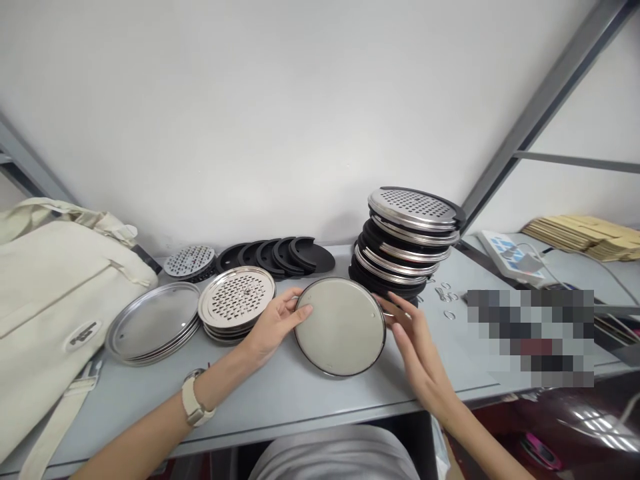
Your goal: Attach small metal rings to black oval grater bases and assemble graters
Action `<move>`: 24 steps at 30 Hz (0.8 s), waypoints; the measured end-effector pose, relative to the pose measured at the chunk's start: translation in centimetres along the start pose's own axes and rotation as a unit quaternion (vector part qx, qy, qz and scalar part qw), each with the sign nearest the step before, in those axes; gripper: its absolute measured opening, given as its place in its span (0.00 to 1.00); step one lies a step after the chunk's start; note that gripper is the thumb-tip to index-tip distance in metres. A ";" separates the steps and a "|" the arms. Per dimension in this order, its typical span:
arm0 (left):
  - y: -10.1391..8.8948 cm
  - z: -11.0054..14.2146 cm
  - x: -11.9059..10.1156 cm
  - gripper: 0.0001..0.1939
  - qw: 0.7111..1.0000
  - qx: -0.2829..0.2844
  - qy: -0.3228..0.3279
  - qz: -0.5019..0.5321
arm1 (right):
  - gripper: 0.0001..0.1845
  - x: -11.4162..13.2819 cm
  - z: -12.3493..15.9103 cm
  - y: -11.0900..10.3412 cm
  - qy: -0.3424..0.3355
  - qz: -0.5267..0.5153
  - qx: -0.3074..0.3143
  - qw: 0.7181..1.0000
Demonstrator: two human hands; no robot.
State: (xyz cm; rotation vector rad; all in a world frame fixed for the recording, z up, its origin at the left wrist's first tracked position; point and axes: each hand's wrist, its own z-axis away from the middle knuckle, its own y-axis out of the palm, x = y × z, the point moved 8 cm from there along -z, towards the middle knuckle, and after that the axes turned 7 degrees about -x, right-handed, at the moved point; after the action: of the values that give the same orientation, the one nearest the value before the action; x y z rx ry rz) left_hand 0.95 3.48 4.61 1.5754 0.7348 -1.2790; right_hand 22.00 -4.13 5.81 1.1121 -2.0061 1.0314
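A round grey-green metal plate (341, 328) with a dark shiny rim is held tilted over the front of the table. My left hand (280, 319) grips its upper left edge, with the thumb lying on the flat face. At the right edge, my right hand (413, 343) has its fingers and thumb closed around the rim, where a thin shiny piece of metal shows. The fingertips under the plate are hidden. Just left of my left hand sits a stack of perforated metal plates (240, 300).
Plain metal trays (157, 323) are stacked beside a cream bag (60, 313). Black curved pieces (300, 257) overlap along the wall. A tall stack of black and metal discs (407, 247) stands behind my right hand, with loose metal rings (449, 315) to its right.
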 end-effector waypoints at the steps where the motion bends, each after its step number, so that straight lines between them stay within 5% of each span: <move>1: 0.2 0.1 0.0 0.15 1.000 0.006 0.000 -0.002 | 0.22 -0.5 0.2 0.4 0.064 -0.030 0.026 0.997; 5: 0.9 0.5 -0.4 0.15 0.999 0.027 0.000 -0.019 | 0.23 0.2 0.6 1.7 0.131 -0.089 0.099 0.982; 17: 1.5 1.0 -1.4 0.17 0.993 0.033 0.020 -0.114 | 0.25 1.1 0.6 1.7 0.181 -0.118 0.117 0.969; 24: 1.8 1.2 -0.2 0.20 0.987 0.052 -0.010 -0.150 | 0.24 0.9 0.4 2.9 0.252 -0.160 0.149 0.943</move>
State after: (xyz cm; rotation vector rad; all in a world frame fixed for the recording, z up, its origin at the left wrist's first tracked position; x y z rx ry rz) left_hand 2.00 1.73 5.34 1.5740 0.9327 -1.5712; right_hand 19.00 -3.85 5.33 1.1355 -1.2488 1.3109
